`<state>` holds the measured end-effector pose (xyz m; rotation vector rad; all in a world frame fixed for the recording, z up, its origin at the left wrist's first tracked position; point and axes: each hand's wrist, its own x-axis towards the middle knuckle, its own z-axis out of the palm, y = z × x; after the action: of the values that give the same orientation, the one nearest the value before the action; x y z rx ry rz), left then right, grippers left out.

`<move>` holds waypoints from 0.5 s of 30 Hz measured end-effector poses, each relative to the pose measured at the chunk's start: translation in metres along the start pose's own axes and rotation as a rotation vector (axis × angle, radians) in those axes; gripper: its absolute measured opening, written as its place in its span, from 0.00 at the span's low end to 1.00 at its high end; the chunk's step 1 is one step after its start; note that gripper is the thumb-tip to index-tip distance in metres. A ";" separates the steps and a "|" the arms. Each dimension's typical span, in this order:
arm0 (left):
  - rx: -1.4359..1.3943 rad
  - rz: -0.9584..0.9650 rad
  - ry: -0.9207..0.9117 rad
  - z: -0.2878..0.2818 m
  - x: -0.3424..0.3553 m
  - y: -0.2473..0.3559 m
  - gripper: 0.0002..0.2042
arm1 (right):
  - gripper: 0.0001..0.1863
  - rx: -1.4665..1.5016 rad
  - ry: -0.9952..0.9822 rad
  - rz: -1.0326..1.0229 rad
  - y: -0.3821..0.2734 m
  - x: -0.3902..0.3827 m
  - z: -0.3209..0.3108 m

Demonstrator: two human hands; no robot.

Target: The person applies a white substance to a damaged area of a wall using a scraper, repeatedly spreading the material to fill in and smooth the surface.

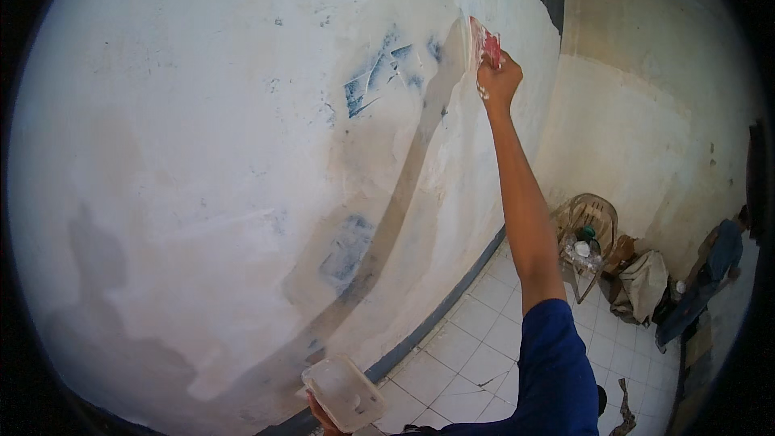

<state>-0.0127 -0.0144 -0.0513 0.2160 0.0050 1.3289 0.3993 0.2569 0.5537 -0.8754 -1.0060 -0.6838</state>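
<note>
My right hand grips a red putty scraper, its edge at the upper part of the whitish wall. White paste is smeared on the scraper and on my hand. Left of the scraper are bluish, scuffed patches with damp-looking beige areas around them, and my arm's shadow crosses the wall. At the lower edge, my left hand holds a translucent plastic tub with pale material in it, mostly hidden below the frame's edge at the fingers.
A dark skirting runs along the white tiled floor. By the beige far wall stand a plastic chair with things on it and a pale sack. A person in blue is at the right edge.
</note>
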 end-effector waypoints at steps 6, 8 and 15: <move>0.026 0.055 0.032 0.010 0.003 0.002 0.38 | 0.12 -0.044 -0.110 0.075 -0.013 0.000 0.013; 0.033 0.067 0.046 0.012 0.004 0.002 0.38 | 0.12 -0.003 -0.145 0.061 -0.025 -0.010 0.010; 0.051 0.079 0.089 0.016 0.007 0.004 0.37 | 0.12 0.111 -0.140 0.049 -0.055 -0.043 0.001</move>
<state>-0.0123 -0.0092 -0.0340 0.2019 0.1070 1.4175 0.3366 0.2350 0.5311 -0.8560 -1.1330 -0.5255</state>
